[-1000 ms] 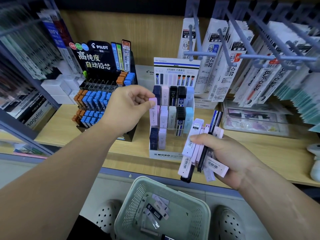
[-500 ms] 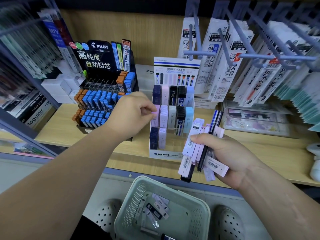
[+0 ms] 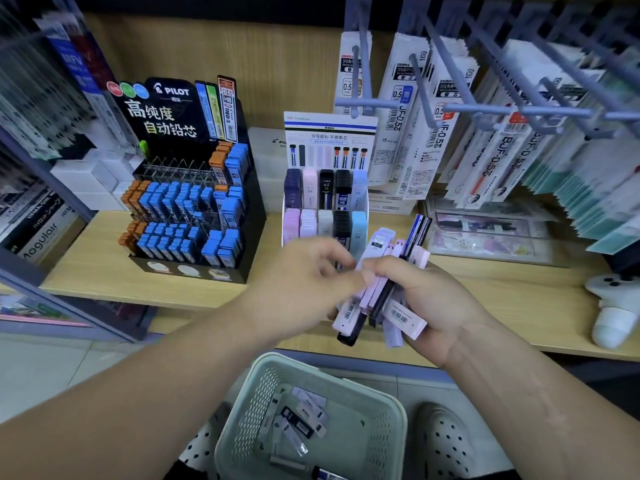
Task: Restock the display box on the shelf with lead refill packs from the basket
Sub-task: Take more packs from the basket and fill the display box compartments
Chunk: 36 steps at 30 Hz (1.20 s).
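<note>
Left hand, back from display box, curls at lead refill packs, grasp unclear; right hand clasps them fanned, pointing away upward.

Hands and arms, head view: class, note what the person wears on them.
The left hand and right hand are ungloved, with no ring, watch or bracelet visible. The left forearm and right forearm are bare; no sleeve in view.

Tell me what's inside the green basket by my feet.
A handful of loose lead refill packs lie on the bottom of the basket, some dark, some pale with barcode labels. Whatever sits beneath them is covered, and the near end runs out of view.
</note>
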{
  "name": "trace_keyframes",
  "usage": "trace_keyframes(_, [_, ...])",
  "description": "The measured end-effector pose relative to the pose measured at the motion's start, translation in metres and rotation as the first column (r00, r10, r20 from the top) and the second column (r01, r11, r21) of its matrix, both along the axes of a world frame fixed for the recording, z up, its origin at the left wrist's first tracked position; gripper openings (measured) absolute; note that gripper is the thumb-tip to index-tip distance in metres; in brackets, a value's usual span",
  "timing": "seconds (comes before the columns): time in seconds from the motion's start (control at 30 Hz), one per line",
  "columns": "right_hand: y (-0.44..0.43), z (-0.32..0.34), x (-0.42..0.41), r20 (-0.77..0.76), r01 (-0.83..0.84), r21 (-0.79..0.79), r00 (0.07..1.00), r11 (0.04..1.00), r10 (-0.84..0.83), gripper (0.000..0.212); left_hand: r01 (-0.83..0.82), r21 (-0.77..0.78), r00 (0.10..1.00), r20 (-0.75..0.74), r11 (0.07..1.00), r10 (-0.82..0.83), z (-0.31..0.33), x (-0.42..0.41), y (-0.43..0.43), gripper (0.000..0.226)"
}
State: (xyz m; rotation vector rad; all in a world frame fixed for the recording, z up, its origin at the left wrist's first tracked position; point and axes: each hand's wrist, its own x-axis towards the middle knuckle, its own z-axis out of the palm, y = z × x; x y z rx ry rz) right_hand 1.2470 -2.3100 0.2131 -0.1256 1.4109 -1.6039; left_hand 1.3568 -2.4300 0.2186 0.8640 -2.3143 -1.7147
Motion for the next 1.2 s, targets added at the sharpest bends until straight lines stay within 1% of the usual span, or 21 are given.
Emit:
trace_keyframes(0.07, [-0.001,-0.002,0.0,-0.006,0.01,0.011,1.0,1.0,-0.01,0.011,-0.007,0.069,1.0,0.015,0.998,0.006,-0.007,-0.001,0.008,0.023])
trace_keyframes(0.2, [0.0,-0.003,-0.001,0.009,0.008,0.042,1.0,0.999,-0.008,0.008,-0.091,0.247,0.996,0.002,0.965,0.093,-0.008,-0.001,0.009,0.029])
trace_keyframes(0.27, [0.001,-0.002,-0.002,0.027,0.006,0.034,1.0,0.999,-0.007,0.018,-0.12,0.294,0.992,-0.011,0.948,0.129,-0.006,-0.001,0.011,0.024])
trace_keyframes(0.33, [0.002,-0.002,-0.004,0.04,0.013,0.022,0.999,1.0,-0.014,0.033,-0.123,0.318,0.99,-0.023,0.94,0.137,-0.003,-0.001,0.013,0.017])
trace_keyframes(0.4, [0.002,-0.001,-0.005,0.049,0.012,0.012,0.999,1.0,-0.012,0.039,-0.121,0.346,0.989,-0.034,0.93,0.141,-0.002,-0.001,0.013,0.012])
trace_keyframes(0.47, [0.003,-0.003,-0.007,0.059,0.011,0.006,0.998,1.0,-0.011,0.036,-0.125,0.373,0.988,-0.04,0.919,0.15,-0.002,-0.001,0.012,0.01])
trace_keyframes(0.53, [0.003,-0.004,-0.008,0.053,0.015,0.006,0.998,1.0,-0.015,0.023,-0.11,0.388,0.989,-0.048,0.915,0.139,-0.002,-0.001,0.012,0.008])
trace_keyframes(0.6, [0.004,-0.006,-0.009,0.043,0.02,0.013,0.999,1.0,-0.02,0.013,-0.072,0.365,0.994,-0.05,0.928,0.097,-0.002,0.0,0.011,0.009])
trace_keyframes(0.63, [0.004,-0.006,-0.01,0.036,0.023,0.021,0.999,1.0,-0.023,0.011,-0.049,0.328,0.997,-0.044,0.943,0.067,-0.003,0.0,0.01,0.01])
trace_keyframes(0.77, [0.004,-0.007,-0.009,0.017,0.028,0.037,0.999,0.999,-0.029,0.013,0.03,0.136,0.999,0.007,0.99,-0.031,-0.009,0.001,0.006,0.014])
trace_keyframes(0.9, [0.002,-0.005,-0.006,-0.021,0.024,0.054,1.0,0.998,-0.023,0.015,0.054,0.024,0.998,0.022,0.998,-0.055,-0.009,0.002,0.005,0.016])
trace_keyframes(0.93, [0.002,-0.005,-0.006,-0.03,0.023,0.059,0.999,0.998,-0.022,0.018,0.065,0.008,0.998,0.02,0.998,-0.066,-0.009,0.001,0.003,0.02])
trace_keyframes(1.03, [0.002,-0.004,-0.003,-0.04,0.003,0.07,0.999,0.998,0.0,0.03,0.13,-0.04,0.991,0.031,0.991,-0.129,-0.011,0.002,-0.002,0.061])
trace_keyframes(1.07, [0.002,-0.004,-0.002,-0.037,-0.004,0.07,0.999,0.998,0.007,0.031,0.139,-0.048,0.99,0.034,0.989,-0.137,-0.012,0.002,-0.004,0.066])
trace_keyframes(1.13, [0.002,-0.004,-0.001,-0.051,-0.011,0.076,0.999,0.997,0.015,0.03,0.135,-0.011,0.991,0.023,0.991,-0.135,-0.014,0.001,-0.008,0.067])
trace_keyframes(1.2, [0.001,-0.003,-0.001,-0.073,-0.015,0.101,0.997,0.995,0.022,0.03,0.13,0.025,0.991,0.007,0.991,-0.131,-0.014,0.0,-0.009,0.059])
